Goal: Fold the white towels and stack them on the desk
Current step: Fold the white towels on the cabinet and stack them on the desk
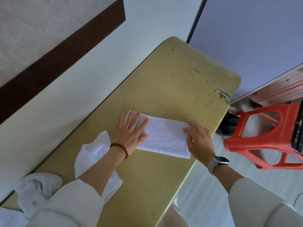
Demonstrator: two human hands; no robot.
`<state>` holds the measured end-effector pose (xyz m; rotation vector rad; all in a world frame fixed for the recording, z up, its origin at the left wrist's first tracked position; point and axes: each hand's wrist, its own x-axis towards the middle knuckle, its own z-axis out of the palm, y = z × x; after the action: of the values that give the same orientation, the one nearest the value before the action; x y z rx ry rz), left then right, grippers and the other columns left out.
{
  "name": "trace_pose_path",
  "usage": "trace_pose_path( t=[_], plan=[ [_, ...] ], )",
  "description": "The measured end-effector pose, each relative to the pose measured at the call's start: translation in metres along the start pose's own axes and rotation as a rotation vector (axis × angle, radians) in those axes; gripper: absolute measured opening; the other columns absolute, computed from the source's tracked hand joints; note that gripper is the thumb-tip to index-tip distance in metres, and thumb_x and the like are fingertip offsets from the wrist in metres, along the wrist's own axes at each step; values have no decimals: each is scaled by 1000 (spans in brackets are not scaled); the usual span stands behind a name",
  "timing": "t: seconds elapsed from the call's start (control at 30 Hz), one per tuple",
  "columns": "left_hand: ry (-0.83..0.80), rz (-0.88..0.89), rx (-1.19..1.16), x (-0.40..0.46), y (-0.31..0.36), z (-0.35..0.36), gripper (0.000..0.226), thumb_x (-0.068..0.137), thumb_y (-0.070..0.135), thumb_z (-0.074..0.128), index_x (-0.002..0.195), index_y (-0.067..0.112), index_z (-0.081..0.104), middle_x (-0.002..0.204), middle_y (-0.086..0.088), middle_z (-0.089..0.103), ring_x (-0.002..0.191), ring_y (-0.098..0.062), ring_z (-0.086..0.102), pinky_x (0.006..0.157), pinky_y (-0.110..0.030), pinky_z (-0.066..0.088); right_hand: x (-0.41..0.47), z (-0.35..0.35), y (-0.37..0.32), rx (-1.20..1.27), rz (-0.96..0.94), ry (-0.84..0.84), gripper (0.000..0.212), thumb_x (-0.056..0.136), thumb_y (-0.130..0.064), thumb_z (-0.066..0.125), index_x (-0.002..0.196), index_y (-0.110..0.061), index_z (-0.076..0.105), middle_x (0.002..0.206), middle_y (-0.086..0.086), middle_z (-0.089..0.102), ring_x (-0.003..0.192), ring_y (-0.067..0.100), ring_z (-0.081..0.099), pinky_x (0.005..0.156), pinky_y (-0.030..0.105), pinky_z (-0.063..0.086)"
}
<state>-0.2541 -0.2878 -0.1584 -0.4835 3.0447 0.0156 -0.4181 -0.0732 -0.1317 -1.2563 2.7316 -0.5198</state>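
While you lean over the table [164, 82], a red plastic stool [262, 136] stands on the floor just off its right edge, near your right arm, with a dark thing resting on its seat. Beyond the table's far end rises a blue-grey panel [254, 38], and a white wall runs along the left side. Nothing lies between your hands and the folded towel [165, 136].

That folded towel sits flat on the table, near the right edge. It is a long strip, and its long axis runs across your view from left to right, its right end a little closer to you.

Your left hand [131, 130] lies flat on the towel's left end, fingers straight and spread, grasping nothing. Your right hand [199, 138] rests on the right end with fingers loosely bent; I cannot tell whether they pinch the cloth.

Three towels show: the folded one, a loose one [91, 153] under your left forearm, and a crumpled one [37, 185] at the near left corner.
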Motion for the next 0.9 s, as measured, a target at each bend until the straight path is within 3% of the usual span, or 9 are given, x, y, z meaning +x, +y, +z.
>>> trace_pose_path(
  t=[0.1,0.27,0.37,0.43,0.53,0.63,0.73,0.8,0.9],
  plan=[
    [18,-29,54,17,-6,-17,77,67,46,73,132,24,37,139,-15,45,130,-34,39,94,-66,31,-13,-9,-1,-10,-41,-37,41,77,-19,34,94,-11,70,98,11,62,86,32,61,74,39,48],
    [89,-205,88,21,11,-37,79,60,23,84,131,19,49,136,-19,47,126,-38,43,96,-67,29,-51,-4,-10,117,-273,-202,34,79,-14,43,105,-13,65,94,8,58,83,27,57,70,34,52],
    [199,-196,-29,-6,42,-39,63,61,12,81,119,15,59,125,-16,56,116,-33,53,95,-59,38,-63,-4,-12,193,-363,-268,27,79,-10,43,100,-11,59,99,10,56,88,26,55,69,29,51],
    [284,-142,-160,-34,65,-34,41,64,13,79,102,17,65,107,-8,63,99,-27,57,83,-45,48,-62,-6,-10,196,-411,-259,22,81,-12,39,93,-9,57,98,10,55,86,25,52,66,29,50],
    [270,-78,-308,-75,91,-23,6,76,23,60,80,19,63,84,2,61,75,-22,60,65,-33,46,-55,-6,-5,159,-505,-224,18,84,-13,40,83,-6,57,89,12,57,76,28,56,57,30,50],
    [183,-107,-324,-98,103,-15,16,77,33,51,76,21,61,82,5,60,71,-17,58,63,-30,44,-51,-5,-2,107,-584,-232,19,84,-10,41,77,-3,57,87,15,59,71,31,56,54,37,51],
    [219,-126,-328,-108,107,-11,15,77,28,52,82,18,62,89,2,61,75,-19,58,65,-31,46,-50,-3,2,50,-673,-237,5,77,3,55,76,0,57,95,18,60,72,33,57,57,39,51],
    [238,-142,-327,-108,108,-12,15,79,24,49,79,16,62,88,1,62,74,-20,60,64,-32,48,-50,-4,4,55,-737,-246,17,68,11,64,76,-1,55,96,19,60,69,34,55,55,39,50],
    [250,-173,-365,-107,109,-13,15,80,19,49,75,14,62,85,1,63,73,-20,60,63,-32,49,-48,-9,4,90,-805,-234,25,72,6,62,80,-9,44,94,18,60,67,33,53,54,38,48]
  ],
)
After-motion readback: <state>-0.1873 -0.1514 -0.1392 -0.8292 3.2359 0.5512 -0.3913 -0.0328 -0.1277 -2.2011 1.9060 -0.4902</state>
